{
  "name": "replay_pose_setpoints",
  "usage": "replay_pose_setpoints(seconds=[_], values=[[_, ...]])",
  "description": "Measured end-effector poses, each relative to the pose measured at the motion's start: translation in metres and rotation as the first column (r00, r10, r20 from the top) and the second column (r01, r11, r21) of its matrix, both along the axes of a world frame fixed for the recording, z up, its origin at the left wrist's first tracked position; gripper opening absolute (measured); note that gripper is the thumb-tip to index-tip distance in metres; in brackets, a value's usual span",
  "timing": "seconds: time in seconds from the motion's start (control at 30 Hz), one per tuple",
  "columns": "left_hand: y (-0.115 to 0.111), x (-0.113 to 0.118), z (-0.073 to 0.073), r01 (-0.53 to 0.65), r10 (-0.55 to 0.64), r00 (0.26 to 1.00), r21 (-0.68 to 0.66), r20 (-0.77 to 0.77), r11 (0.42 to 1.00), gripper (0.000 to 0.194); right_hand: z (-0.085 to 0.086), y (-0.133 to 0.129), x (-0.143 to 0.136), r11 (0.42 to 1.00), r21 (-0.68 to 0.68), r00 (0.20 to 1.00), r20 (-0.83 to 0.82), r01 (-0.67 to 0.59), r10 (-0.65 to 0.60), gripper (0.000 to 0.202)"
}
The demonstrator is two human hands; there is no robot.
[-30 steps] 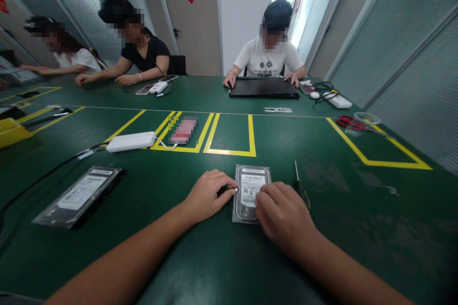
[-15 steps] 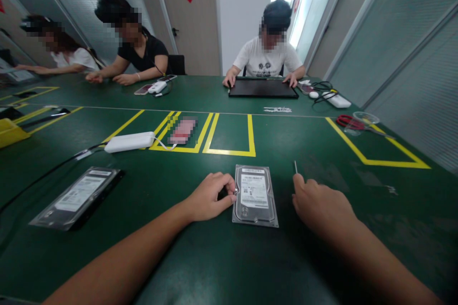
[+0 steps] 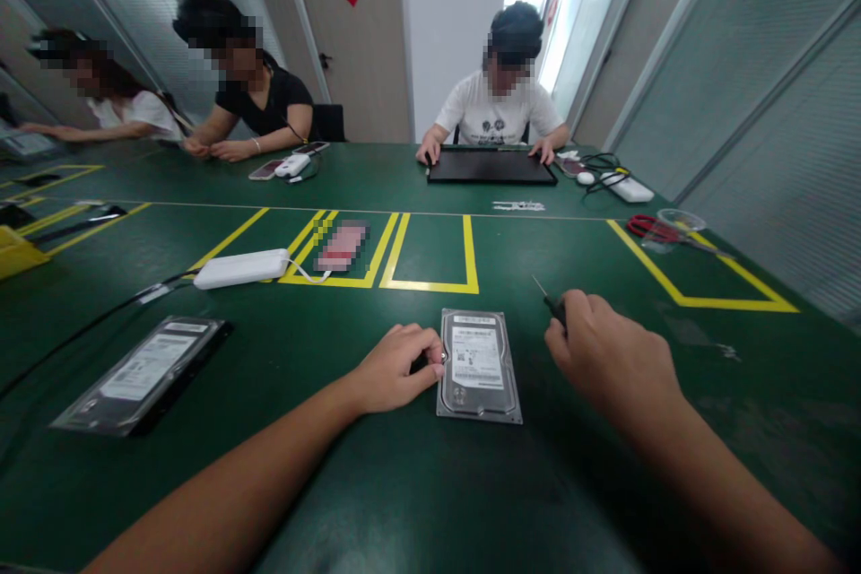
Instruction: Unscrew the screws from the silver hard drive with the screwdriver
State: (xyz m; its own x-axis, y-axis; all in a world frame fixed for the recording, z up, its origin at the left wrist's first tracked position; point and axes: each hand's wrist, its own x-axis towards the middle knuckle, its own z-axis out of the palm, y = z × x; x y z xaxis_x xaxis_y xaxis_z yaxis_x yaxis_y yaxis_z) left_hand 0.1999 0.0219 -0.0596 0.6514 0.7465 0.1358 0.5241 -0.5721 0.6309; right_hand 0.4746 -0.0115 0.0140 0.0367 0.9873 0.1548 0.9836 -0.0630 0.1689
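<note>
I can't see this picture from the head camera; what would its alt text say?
A person's left hand touches the left edge of a silver hard drive on a green table, while the right hand holds a screwdriver beside it. Another drive lies farther left; across the table, a person handles a flat black panel.

You have two hard drives (image 3: 479,377) (image 3: 143,369) and one screwdriver (image 3: 554,307) — plus one pair of scissors (image 3: 654,230), one yellow bin (image 3: 20,253) and one black panel (image 3: 494,166). Around your table you can count three people (image 3: 501,112) (image 3: 265,103) (image 3: 131,112) — all seated.
</note>
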Motion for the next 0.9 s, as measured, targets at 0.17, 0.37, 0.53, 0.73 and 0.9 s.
replay_pose_setpoints(seconds=[0.17, 0.37, 0.53, 0.73, 0.9], values=[[0.001, -0.001, 0.0, 0.001, -0.001, 1.0, 0.006, -0.008, 1.0, 0.012, 0.006, 0.0, 0.005, 0.948, 0.312, 0.976, -0.179, -0.064, 0.124, 0.025], [0.0, -0.001, 0.0, 0.003, -0.002, 1.0, 0.011, -0.017, 1.0, 0.013, 0.025, 0.002, -0.002, 0.901, 0.41, 0.794, -0.497, -0.14, 0.349, 0.022], [0.001, -0.001, 0.001, 0.012, -0.012, 1.0, 0.019, -0.02, 1.0, 0.015, 0.054, -0.001, -0.02, 0.906, 0.386, 0.621, -0.671, -0.174, 0.405, 0.026], [0.001, -0.001, 0.001, 0.01, -0.009, 0.999, 0.03, -0.036, 0.999, 0.017, 0.081, -0.002, -0.044, 0.867, 0.429, 0.581, -0.65, -0.252, 0.49, 0.023], [0.002, 0.0, 0.0, 0.008, -0.006, 0.999, 0.044, -0.047, 0.999, 0.019, 0.079, 0.0, -0.054, 0.848, 0.413, 0.514, -0.675, -0.331, 0.53, 0.022]])
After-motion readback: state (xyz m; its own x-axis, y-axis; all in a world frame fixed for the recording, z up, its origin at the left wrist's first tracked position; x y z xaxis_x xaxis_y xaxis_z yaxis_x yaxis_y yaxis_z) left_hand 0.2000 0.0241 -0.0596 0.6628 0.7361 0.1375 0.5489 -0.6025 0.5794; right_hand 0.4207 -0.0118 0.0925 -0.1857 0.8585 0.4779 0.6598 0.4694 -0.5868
